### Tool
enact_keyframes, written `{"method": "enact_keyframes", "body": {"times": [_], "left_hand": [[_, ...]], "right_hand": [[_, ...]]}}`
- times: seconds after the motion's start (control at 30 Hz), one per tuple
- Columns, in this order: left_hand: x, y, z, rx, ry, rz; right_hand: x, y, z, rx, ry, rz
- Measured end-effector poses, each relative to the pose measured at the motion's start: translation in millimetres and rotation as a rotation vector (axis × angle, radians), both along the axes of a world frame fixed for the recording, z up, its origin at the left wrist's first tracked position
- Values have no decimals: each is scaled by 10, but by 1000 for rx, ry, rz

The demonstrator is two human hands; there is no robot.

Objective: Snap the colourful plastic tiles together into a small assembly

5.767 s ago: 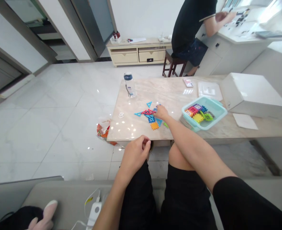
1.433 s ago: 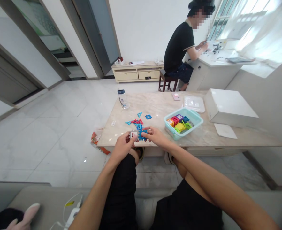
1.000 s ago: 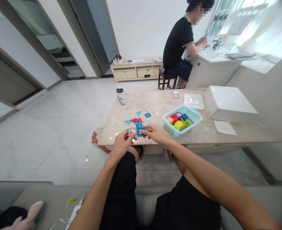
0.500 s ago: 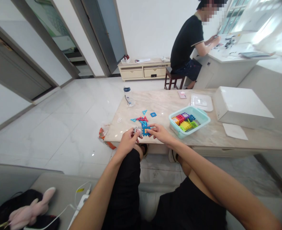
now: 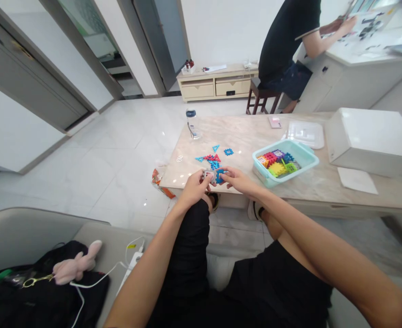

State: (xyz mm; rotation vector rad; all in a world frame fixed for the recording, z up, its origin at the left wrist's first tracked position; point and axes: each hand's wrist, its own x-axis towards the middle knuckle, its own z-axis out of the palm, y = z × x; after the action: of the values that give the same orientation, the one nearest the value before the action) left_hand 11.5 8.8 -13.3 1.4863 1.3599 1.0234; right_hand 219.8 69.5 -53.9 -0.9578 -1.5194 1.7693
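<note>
Fingers of the left hand (image 5: 194,187) curl shut around a small white toy piece (image 5: 208,175); the right hand (image 5: 237,178) pinches a blue toy piece (image 5: 220,175) with knobby edges; the two pieces touch, held just above the near edge of the counter (image 5: 241,136); the counter top is smooth, shiny, pale stone; more flat plastic pieces (image 5: 214,158), blue and red, some with three corners, lie just beyond the hands; a light green tub (image 5: 303,156) of bright pieces sits to the right; a clear bottle (image 5: 193,124) stands far left; a white box (image 5: 371,141) lies far right.
</note>
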Motion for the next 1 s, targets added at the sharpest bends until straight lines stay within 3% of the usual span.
{"method": "enact_keyframes", "body": {"times": [0.3, 0.53, 0.7, 1.0], "left_hand": [[1, 16, -53, -38, 131, -75], [14, 24, -6, -24, -71, 11], [39, 3, 80, 4, -176, 64], [55, -38, 133, 8, -243, -6]], "right_hand": [[-51, -72, 59, 63, 68, 76], [-58, -69, 166, 95, 82, -35], [-6, -56, 215, -64, 160, -143], [-46, -136, 336, -297, 406, -73]]}}
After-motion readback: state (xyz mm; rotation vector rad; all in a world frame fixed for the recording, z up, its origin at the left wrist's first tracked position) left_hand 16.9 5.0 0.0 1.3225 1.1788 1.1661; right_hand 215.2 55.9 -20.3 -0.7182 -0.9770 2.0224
